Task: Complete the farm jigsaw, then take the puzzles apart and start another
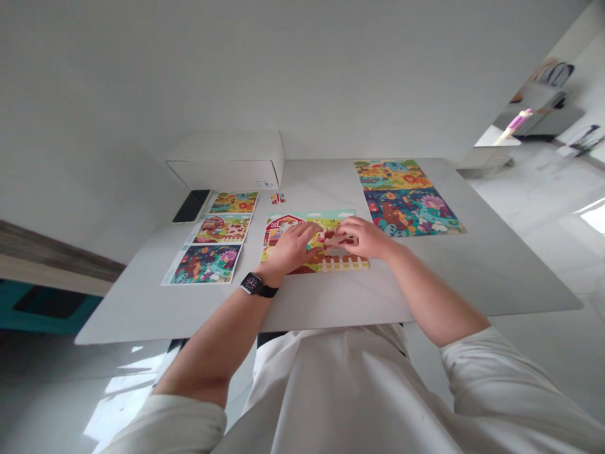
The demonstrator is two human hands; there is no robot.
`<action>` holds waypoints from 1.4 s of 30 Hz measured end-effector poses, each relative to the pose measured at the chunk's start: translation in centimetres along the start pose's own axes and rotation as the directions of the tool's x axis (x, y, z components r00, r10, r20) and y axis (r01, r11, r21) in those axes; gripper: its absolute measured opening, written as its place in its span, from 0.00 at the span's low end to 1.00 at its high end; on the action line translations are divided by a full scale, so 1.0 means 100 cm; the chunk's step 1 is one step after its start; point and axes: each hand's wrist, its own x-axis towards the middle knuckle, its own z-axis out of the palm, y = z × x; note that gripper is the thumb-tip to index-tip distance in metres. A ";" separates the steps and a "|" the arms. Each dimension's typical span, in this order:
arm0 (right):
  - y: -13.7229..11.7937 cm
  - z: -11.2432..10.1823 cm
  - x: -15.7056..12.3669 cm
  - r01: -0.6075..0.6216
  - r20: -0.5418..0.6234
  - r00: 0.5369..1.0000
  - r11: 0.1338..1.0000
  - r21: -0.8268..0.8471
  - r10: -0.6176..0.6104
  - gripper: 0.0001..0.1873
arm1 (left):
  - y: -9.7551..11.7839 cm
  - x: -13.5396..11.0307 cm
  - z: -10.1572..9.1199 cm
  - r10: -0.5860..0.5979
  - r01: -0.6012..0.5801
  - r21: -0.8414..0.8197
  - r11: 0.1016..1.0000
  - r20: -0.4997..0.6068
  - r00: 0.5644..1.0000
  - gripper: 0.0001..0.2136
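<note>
A farm jigsaw puzzle with a red barn, a brown-and-white cow and a white fence lies on the table in front of me. My left hand rests over its middle left, fingers stretched out and thumb apart, covering part of the picture. Over the cow, my right hand is bent in a pinch on a puzzle piece, which the fingers mostly hide. A greyish patch shows in the puzzle just below those fingertips. Beyond the puzzle's top edge, a few loose puzzle pieces lie together.
Three picture sheets lie in a column at the left, beside a black phone. A white box stands against the wall. Two puzzle pictures, jungle and dark blue forest, lie at the right on the grey table.
</note>
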 end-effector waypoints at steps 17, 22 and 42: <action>0.011 -0.006 -0.006 -0.067 0.283 0.955 0.994 -0.087 0.089 0.09 | -0.001 0.000 0.010 0.116 -0.109 -0.052 0.993 0.170 0.979 0.13; 0.015 -0.003 -0.005 -0.068 0.304 0.948 0.994 -0.089 0.092 0.09 | 0.003 0.001 0.011 0.172 -0.153 -0.117 0.981 0.177 0.969 0.15; 0.014 -0.008 -0.004 -0.104 0.335 0.933 0.990 -0.091 0.129 0.10 | 0.008 0.003 0.010 0.178 -0.140 -0.160 0.977 0.257 0.950 0.19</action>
